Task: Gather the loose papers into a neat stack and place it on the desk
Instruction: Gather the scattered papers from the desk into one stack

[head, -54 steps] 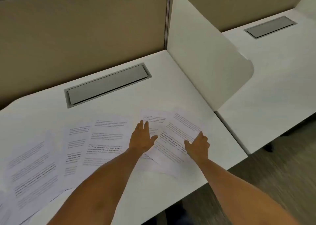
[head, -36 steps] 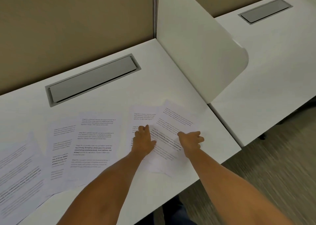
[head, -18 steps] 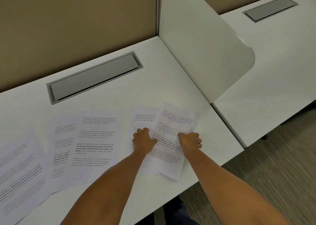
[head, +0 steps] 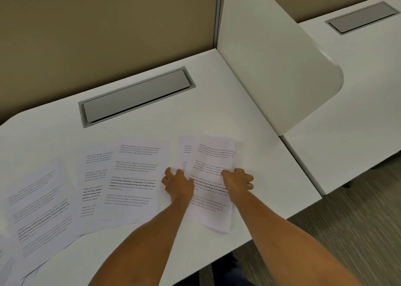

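Observation:
Several printed white sheets lie spread along the front of the white desk (head: 217,103). The rightmost sheet (head: 213,155) is slightly lifted and bowed. My right hand (head: 237,180) pinches its right edge, thumb on top. My left hand (head: 178,182) has curled fingers on the left edge of that sheet and of the sheet under it (head: 184,149). To the left lie a middle sheet (head: 134,177), one half under it (head: 95,177), and a tilted sheet (head: 39,205) at the far left.
A grey cable-tray lid (head: 136,97) is set into the desk behind the papers. A white curved divider (head: 280,73) stands at the desk's right side, with a second desk (head: 364,103) beyond it. A tan partition wall (head: 104,25) closes the back. The desk's front edge is near my forearms.
Both hands went from lying flat on the right sheets to closing on them. The rightmost sheet has been pulled leftward, straightened over the sheet beneath, and its edge lifted.

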Motion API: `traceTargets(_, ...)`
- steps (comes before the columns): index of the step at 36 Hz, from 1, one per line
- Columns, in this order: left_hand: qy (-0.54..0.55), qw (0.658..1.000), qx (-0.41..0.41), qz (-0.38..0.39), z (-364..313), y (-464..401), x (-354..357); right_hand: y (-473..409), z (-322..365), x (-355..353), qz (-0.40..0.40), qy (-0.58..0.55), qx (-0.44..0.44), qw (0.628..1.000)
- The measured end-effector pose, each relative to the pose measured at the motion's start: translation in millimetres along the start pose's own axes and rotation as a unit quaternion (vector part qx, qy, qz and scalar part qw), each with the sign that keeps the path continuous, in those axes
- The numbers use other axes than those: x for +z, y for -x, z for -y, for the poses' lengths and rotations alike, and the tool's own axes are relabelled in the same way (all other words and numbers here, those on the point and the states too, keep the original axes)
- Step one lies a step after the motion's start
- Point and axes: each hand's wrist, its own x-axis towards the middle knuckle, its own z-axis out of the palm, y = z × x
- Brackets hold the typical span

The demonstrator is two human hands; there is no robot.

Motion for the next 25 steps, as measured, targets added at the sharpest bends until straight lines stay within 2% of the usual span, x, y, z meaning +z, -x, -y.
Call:
traceTargets(11, 0.166, 0.986, -0.001, 0.03, 7.7, -9.3, -12.9, 5.0, 14.7, 14.1, 0.013, 0.014, -0.025, 0.999)
traceTargets(18, 0.249, 0.966, -0.003, 0.064, 16.3, -15.0, -14.6, -0.1, 14.1, 13.6, 0.017, -0.049, -0.016, 0.999)
traceTargets(22, 0.285, 0.955, 0.006, 0.084, 22.6, -17.3, -15.5, -7.0, 6.6, 10.5, 0.064, -0.134, -0.047, 0.988)
traceTargets(25, 0.313, 0.945, 0.007, 0.092, 25.5, -18.2, -20.3, -7.7, 3.9, 4.8, 0.068, -0.151, -0.071, 0.984)
